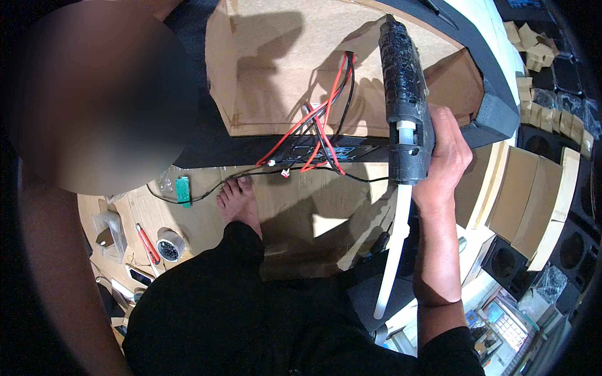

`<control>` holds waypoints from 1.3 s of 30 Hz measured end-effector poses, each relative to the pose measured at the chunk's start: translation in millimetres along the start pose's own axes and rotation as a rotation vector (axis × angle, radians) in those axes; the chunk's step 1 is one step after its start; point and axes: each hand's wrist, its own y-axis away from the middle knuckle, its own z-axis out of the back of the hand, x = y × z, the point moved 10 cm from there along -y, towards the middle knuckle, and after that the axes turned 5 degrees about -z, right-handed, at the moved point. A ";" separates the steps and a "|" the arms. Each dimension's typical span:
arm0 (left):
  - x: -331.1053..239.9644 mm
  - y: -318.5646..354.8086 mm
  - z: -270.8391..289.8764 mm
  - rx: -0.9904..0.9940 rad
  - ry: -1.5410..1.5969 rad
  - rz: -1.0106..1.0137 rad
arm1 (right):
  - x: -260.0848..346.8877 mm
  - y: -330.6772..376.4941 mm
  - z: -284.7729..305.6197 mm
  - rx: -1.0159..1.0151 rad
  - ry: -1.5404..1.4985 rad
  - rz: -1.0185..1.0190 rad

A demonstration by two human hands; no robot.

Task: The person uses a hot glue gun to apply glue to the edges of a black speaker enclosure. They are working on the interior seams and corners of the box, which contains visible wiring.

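My right hand (446,150) is wrapped round a black hot glue gun (401,75), whose nozzle end points to the far side. A long white glue stick (394,250) sticks out of its back, toward me. Beneath the gun is an open wooden box (276,106) with black outer covering. Red and black wires (329,106) come through a hole inside it and hang over its near edge, with small white plugs at their ends. My left forearm (56,269) rises along the left side into a blurred round patch; the left hand's fingers cannot be made out.
On the floor at left lie a red cutter knife (147,243), a cup of small dark pieces (168,247), a phone (139,276) and a green piece (182,191). A black cord (207,195) crosses near my bare foot (238,202). Wooden boxes (523,200) and black speaker cabinets (505,260) stand at right.
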 end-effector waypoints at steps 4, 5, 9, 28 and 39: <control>0.4 0.8 -2.4 0.000 0.001 0.002 | -3.0 1.3 2.2 -0.011 0.010 -0.013; -1.5 1.0 -2.4 0.000 0.001 -0.003 | -3.9 1.8 3.3 -0.015 0.015 -0.015; -0.8 0.4 -2.4 -0.001 0.002 -0.003 | -8.4 3.5 3.0 -0.012 0.025 -0.029; -79.5 -64.1 127.0 -0.287 0.436 -0.469 | -16.6 17.3 6.5 -0.091 -0.054 -0.160; -389.4 -180.1 443.1 0.377 0.460 -1.416 | -16.3 64.7 -32.0 -0.355 -1.313 -0.722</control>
